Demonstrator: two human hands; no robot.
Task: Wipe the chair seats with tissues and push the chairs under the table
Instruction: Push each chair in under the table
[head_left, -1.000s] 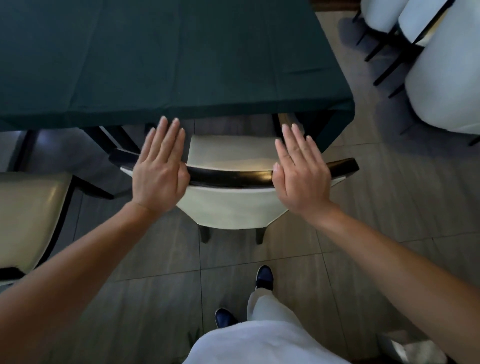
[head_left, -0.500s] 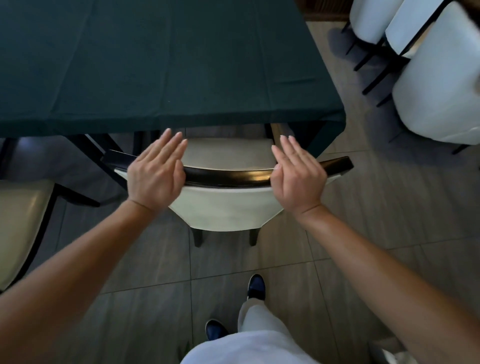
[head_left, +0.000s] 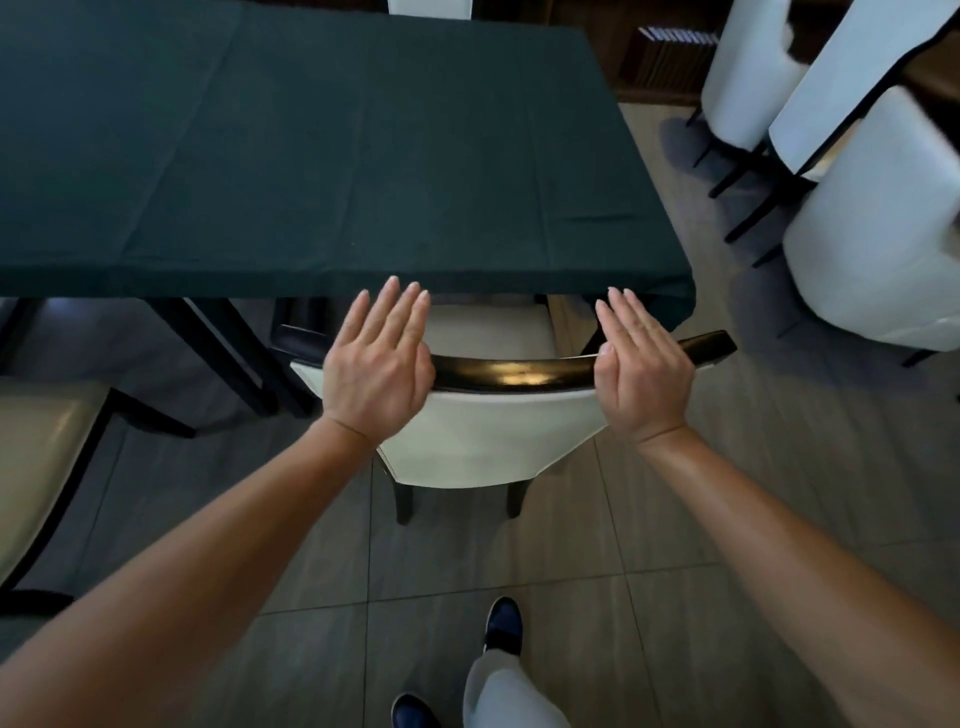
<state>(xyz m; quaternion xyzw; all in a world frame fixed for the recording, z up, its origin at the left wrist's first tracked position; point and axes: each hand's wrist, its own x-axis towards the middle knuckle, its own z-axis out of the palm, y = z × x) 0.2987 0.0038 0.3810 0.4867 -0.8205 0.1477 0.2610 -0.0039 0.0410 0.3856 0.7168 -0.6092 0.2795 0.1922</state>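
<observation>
A: Entry, head view. Your left hand (head_left: 375, 370) lies palm-down on the dark top rail (head_left: 511, 370) of the chair (head_left: 488, 441), fingers (head_left: 400, 306) straight and close together, pointing at the table (head_left: 311, 156). It curls round nothing.

B: And your right hand (head_left: 641, 375)?

A: Same posture at the rail's other end: fingers straight, held together, heel of the hand on the rail. You grip nothing with either hand.

B: Chair position?

A: Most of the cream seat (head_left: 488, 330) sits beneath the green tablecloth's edge; the backrest stands just outside it, between your two forearms.

B: Surroundings?

A: A second cream chair (head_left: 36, 467) at your left, away from the table. White-covered chairs (head_left: 872, 249) at the far right on the tiled floor (head_left: 649, 519). Your dark shoe (head_left: 503, 623) is behind the chair.
</observation>
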